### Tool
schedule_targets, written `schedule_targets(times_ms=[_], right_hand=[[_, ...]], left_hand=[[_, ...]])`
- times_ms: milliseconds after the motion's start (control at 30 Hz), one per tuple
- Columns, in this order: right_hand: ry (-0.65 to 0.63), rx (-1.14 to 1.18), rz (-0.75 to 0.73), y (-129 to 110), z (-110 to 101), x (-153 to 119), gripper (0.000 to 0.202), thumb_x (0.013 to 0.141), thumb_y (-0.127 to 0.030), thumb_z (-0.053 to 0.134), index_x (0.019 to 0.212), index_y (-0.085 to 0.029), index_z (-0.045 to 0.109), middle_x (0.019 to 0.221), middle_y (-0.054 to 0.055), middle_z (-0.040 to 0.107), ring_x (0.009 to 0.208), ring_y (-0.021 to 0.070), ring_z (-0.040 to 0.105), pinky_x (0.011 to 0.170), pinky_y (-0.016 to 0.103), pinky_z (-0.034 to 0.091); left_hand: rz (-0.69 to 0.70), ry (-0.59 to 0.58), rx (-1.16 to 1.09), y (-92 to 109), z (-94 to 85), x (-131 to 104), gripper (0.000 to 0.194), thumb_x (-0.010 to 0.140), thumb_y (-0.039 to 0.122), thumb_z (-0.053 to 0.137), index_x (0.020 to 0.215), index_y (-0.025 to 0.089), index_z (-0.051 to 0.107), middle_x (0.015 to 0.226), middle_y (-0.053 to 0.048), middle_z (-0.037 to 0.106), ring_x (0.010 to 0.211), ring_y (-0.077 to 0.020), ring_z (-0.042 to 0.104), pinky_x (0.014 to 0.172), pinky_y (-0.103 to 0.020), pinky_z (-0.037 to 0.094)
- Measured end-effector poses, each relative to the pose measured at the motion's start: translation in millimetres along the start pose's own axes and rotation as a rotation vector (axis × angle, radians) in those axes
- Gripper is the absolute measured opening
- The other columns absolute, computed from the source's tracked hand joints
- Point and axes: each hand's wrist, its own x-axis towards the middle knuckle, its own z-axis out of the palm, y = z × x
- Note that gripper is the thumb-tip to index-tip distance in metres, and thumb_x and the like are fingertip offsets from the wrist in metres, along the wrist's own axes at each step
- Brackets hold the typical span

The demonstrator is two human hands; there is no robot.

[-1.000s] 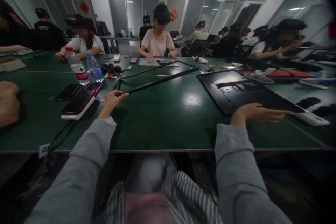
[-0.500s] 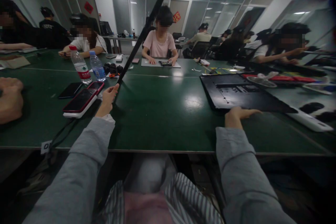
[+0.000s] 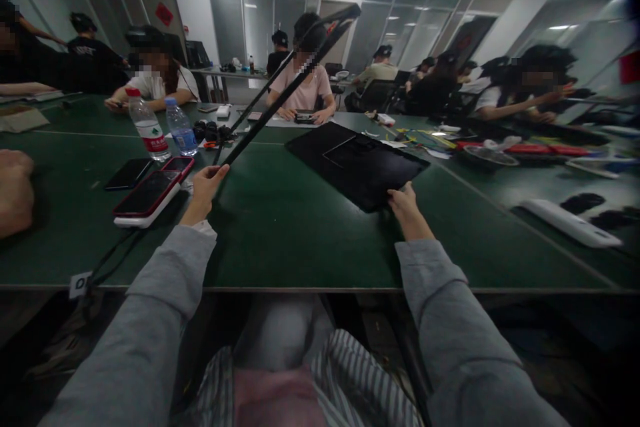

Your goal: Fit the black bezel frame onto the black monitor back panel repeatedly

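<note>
My left hand (image 3: pixel 204 192) is closed on the near corner of a thin, black, open rectangular frame (image 3: pixel 279 104), which looks like a screen bezel. The frame is raised at a slant, its far end high in front of the person opposite. My right hand (image 3: pixel 407 208) grips the near right edge of a flat black panel (image 3: pixel 383 170), thumb on top and the other fingers partly hidden below. The panel lies low over the green table (image 3: pixel 280 240), turned at an angle. I cannot tell whether it rests on the surface.
Left of my left hand are a red-cased phone (image 3: pixel 150 193), a dark phone (image 3: pixel 129 174) and two bottles (image 3: pixel 149 127). A white bar-shaped object (image 3: pixel 570 222) lies at the right. Several people sit around; another person's hand (image 3: pixel 15 190) is at the far left.
My right hand has moved left with the black panel, which has turned and shows a plainer face. The frame in my left hand has tilted, so both its long sides show.
</note>
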Motion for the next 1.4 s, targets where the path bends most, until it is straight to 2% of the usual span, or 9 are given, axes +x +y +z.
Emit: schedule_targets(times_ms=[100,233,367,500,667,833,967,1200,1400], right_hand=[[-0.057,0.103,0.197,-7.8,10.7,0.9,0.083,0.066,-0.029,0.067,0.148,-0.03,0.06,0.111,0.007,0.076,0.092,0.0267,0.073,0.086,0.05,0.065],[-0.076,0.054,0.224,-8.1,16.5,3.5,0.069,0.072,-0.031,0.07,0.141,-0.023,0.066,0.108,0.009,0.078,0.101,0.0278,0.074,0.1,0.052,0.06],[0.08,0.05,0.147,-14.9,10.2,9.8,0.056,0.092,-0.06,0.058,0.13,-0.021,0.067,0.112,0.013,0.078,0.115,0.0293,0.072,0.11,0.054,0.055],[-0.105,0.316,0.132,-34.4,-0.7,8.5,0.079,0.093,-0.088,0.034,0.125,-0.023,0.066,0.11,0.015,0.078,0.113,0.0306,0.075,0.104,0.05,0.06],[-0.111,0.092,0.023,-39.1,8.7,1.0,0.062,0.087,-0.059,0.073,0.138,-0.023,0.065,0.112,0.01,0.079,0.111,0.0288,0.075,0.107,0.05,0.059],[-0.008,-0.192,-0.151,-16.8,21.8,4.9,0.065,0.091,-0.04,0.063,0.153,-0.02,0.057,0.142,0.014,0.07,0.138,0.0313,0.062,0.124,0.059,0.042],[0.005,-0.344,-0.117,-5.4,21.2,6.5,0.067,0.093,-0.036,0.058,0.158,-0.018,0.054,0.156,0.016,0.06,0.149,0.0349,0.053,0.129,0.061,0.035],[-0.01,-0.411,-0.084,1.4,22.3,-0.9,0.071,0.095,-0.041,0.056,0.161,-0.016,0.051,0.158,0.017,0.058,0.152,0.0362,0.049,0.13,0.06,0.034],[-0.027,-0.414,-0.039,6.9,21.6,-0.8,0.07,0.091,-0.031,0.057,0.158,-0.012,0.054,0.159,0.018,0.058,0.151,0.0371,0.051,0.13,0.061,0.034]], left_hand=[[0.035,-0.031,0.04,-1.1,1.0,-1.1,0.057,0.06,0.063,0.094,0.086,0.018,0.07,0.076,-0.002,0.068,0.079,-0.0192,0.065,0.071,-0.029,0.051],[0.129,-0.119,0.194,-7.1,-1.2,-0.6,0.048,0.065,0.055,0.094,0.089,0.018,0.073,0.086,-0.005,0.073,0.086,-0.0228,0.069,0.079,-0.033,0.053],[0.253,-0.204,0.406,-10.8,-2.3,-5.5,0.04,0.07,0.049,0.093,0.093,0.021,0.076,0.097,-0.007,0.077,0.095,-0.0252,0.07,0.088,-0.036,0.052],[0.339,-0.257,0.572,-7.9,1.7,-16.4,0.039,0.073,0.05,0.093,0.096,0.023,0.077,0.106,-0.01,0.076,0.106,-0.0294,0.068,0.095,-0.041,0.05],[0.39,-0.33,0.648,-9.5,8.1,-19.4,0.035,0.077,0.048,0.092,0.098,0.023,0.078,0.113,-0.01,0.077,0.114,-0.0312,0.066,0.099,-0.044,0.047],[0.503,-0.424,0.648,-27.7,11.8,-8.0,0.032,0.079,0.047,0.091,0.096,0.023,0.078,0.109,-0.009,0.077,0.115,-0.0295,0.065,0.104,-0.046,0.046],[0.613,-0.455,0.612,-40.0,14.4,-1.2,0.03,0.078,0.048,0.092,0.09,0.024,0.077,0.106,-0.008,0.077,0.123,-0.0317,0.06,0.11,-0.049,0.045],[0.671,-0.529,0.601,-48.6,13.7,4.5,0.028,0.078,0.044,0.092,0.092,0.024,0.079,0.107,-0.008,0.079,0.121,-0.0318,0.062,0.115,-0.052,0.042],[0.657,-0.578,0.574,-52.3,14.3,7.4,0.027,0.082,0.047,0.088,0.094,0.023,0.081,0.109,-0.009,0.079,0.114,-0.0294,0.068,0.113,-0.052,0.046]])
